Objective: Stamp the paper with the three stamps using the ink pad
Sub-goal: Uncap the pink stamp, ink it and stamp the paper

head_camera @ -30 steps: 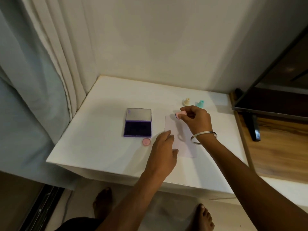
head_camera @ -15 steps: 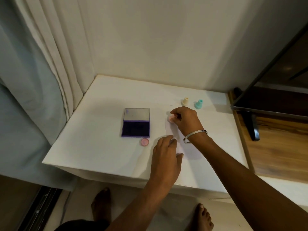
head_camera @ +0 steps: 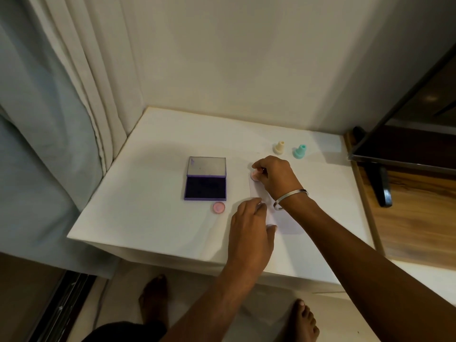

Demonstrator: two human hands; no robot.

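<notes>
Stamp [head_camera: 255,174], pink, now down at the far left corner of the paper [head_camera: 283,218]; a second ago held up in the air, face tilted toward the ink pad [head_camera: 205,180]. Means the first print is probably being pressed, with two more to go. Right hand [head_camera: 275,178] pinches the stamp from above, fingers curled round its handle. Left hand [head_camera: 249,225] lies flat, straight fingers pinning the near edge of the paper, hardly shifted since then. Stamp points face down, handle up, long axis about upright, though mostly hidden by the fingers. Paper runs lengthwise away from the body, just right of the open pad. Pink cap [head_camera: 219,207] sits near the pad's front corner. Cream stamp [head_camera: 279,147] and teal stamp [head_camera: 299,151] stand upright beyond the paper, untouched.
</notes>
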